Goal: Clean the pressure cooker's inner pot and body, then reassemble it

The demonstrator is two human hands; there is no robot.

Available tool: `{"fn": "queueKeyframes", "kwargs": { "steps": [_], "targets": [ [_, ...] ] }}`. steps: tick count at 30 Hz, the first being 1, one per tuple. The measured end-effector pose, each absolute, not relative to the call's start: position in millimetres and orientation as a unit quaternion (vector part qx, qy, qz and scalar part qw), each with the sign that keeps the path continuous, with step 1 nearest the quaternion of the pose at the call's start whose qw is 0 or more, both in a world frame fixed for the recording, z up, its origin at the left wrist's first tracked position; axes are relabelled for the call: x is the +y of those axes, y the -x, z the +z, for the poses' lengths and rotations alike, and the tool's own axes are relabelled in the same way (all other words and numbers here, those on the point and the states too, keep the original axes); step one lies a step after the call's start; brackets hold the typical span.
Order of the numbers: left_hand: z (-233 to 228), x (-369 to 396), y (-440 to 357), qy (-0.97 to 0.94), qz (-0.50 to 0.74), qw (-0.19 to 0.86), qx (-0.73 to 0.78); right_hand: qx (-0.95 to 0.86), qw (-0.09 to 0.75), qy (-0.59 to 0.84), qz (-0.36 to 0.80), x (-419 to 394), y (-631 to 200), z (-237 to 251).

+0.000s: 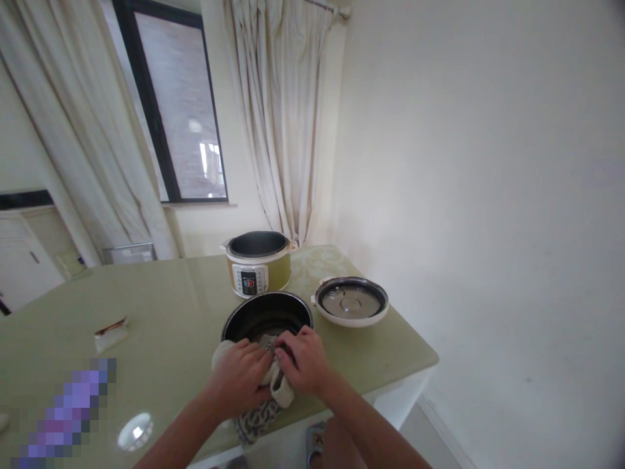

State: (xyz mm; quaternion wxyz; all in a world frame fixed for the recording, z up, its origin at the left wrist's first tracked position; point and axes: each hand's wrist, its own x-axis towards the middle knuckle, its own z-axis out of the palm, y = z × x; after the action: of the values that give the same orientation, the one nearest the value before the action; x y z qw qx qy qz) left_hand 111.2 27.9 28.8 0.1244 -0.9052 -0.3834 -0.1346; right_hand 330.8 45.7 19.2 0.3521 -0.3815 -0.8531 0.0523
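Note:
Close in front of me a black inner pot (268, 305) stands on the green table. A light cloth (280, 389) with a grey pattern is bunched over its near rim and hangs down toward the table edge. My left hand (244, 371) is closed on the cloth at the pot's near left side. On the right, my right hand (303, 357) has its fingers curled round the same cloth near the rim. Just behind the pot sits the electric cooker body (278, 273), its top uncovered. Its lid (350, 303) lies upside down to the right.
The green table (170, 299) ends at a rounded corner on the right, near a white wall. A small white box (111, 334) with a brown edge, a shiny round object (135, 431) and a blurred purple item (68, 417) lie on the left. Curtains (278, 98) hang behind.

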Motion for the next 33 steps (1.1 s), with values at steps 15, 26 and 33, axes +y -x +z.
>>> {"fn": "queueKeyframes", "kwargs": {
  "steps": [15,26,33],
  "targets": [
    [35.1,36.6,-108.0,0.912,-0.198,0.159,-0.323,-0.867,0.364,0.329,0.087,67.4,-346.1,17.8],
    [29.1,38.9,-122.4,0.897,-0.148,0.137,-0.394,-0.827,0.368,0.424,0.013,47.9,-321.6,13.6],
    [38.5,45.5,-96.1,0.912,-0.162,0.171,-0.335,-0.839,0.330,0.431,0.039,77.2,-347.1,27.6]
  ]
}}
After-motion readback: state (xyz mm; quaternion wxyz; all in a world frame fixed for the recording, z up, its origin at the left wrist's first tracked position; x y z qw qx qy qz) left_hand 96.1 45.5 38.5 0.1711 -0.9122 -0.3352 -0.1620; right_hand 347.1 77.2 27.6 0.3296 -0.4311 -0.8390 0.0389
